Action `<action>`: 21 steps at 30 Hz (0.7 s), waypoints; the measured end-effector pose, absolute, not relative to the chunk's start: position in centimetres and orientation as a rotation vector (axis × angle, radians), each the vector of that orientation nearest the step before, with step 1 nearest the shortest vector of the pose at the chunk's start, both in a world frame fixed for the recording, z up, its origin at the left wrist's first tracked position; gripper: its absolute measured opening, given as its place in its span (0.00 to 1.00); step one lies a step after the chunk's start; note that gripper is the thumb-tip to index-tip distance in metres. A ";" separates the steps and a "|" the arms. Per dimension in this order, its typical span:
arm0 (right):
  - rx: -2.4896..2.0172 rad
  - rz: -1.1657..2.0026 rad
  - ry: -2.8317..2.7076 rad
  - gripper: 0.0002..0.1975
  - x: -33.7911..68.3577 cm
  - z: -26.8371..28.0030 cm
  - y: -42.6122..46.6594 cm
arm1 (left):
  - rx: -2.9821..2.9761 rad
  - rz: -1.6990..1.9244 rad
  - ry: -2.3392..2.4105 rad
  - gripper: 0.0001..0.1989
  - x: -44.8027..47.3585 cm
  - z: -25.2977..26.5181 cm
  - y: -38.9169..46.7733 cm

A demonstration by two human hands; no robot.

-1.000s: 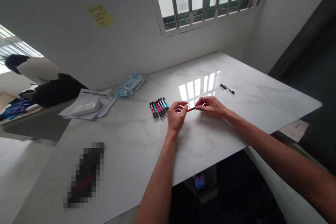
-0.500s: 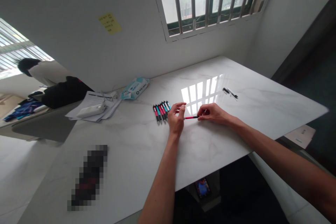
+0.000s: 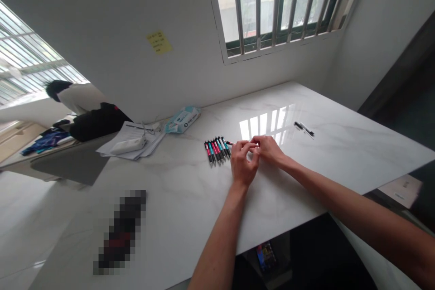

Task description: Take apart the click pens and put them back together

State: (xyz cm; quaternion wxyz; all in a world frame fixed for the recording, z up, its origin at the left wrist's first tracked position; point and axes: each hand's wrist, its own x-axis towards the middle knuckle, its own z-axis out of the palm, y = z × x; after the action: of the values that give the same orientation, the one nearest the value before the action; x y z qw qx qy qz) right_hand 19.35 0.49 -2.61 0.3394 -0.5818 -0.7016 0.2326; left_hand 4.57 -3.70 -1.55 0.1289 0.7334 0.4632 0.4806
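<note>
My left hand (image 3: 245,163) and my right hand (image 3: 268,149) meet over the table, their fingertips touching. A red and black pen runs between them, mostly covered by my fingers; one dark end of the pen (image 3: 229,143) pokes out to the left past my left hand. Both hands are closed on it, though the right fingertips are partly hidden behind the left ones. Just left of my left hand lies a row of several pens (image 3: 216,150) with red, teal and white barrels, side by side on the tabletop.
The white marbled table (image 3: 176,199) also bears loose small black and clear pen parts (image 3: 304,129), a wipes packet (image 3: 183,120), papers (image 3: 142,147) with a white device (image 3: 128,145), and a pixelated dark object (image 3: 120,231). A phone (image 3: 266,256) lies below the front edge. Another person (image 3: 79,97) leans at far left.
My hands have come together; the red pen that showed between them is now mostly covered, with one end out on the left. The camera view has shifted slightly.
</note>
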 end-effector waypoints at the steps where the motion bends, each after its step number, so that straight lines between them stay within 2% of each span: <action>1: -1.545 0.584 -1.849 0.04 18.6 -2.5 0.9 | 2.127 1.408 1.345 0.07 4.5 -1.6 -3.7; 9: -1.650 0.571 -1.965 0.09 16.0 -2.7 3.4 | 2.062 1.459 1.409 0.07 4.0 -1.5 -3.4; 21: -1.480 0.620 -2.096 0.04 13.8 -4.5 3.0 | 1.991 1.595 1.423 0.07 3.8 -1.6 -3.3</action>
State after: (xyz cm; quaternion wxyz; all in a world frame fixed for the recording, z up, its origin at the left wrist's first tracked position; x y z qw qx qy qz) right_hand 13.79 3.00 -4.49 0.2484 -0.5433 -0.7691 0.2274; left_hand 3.83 -3.32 -1.58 0.1100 0.6775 0.4841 0.5427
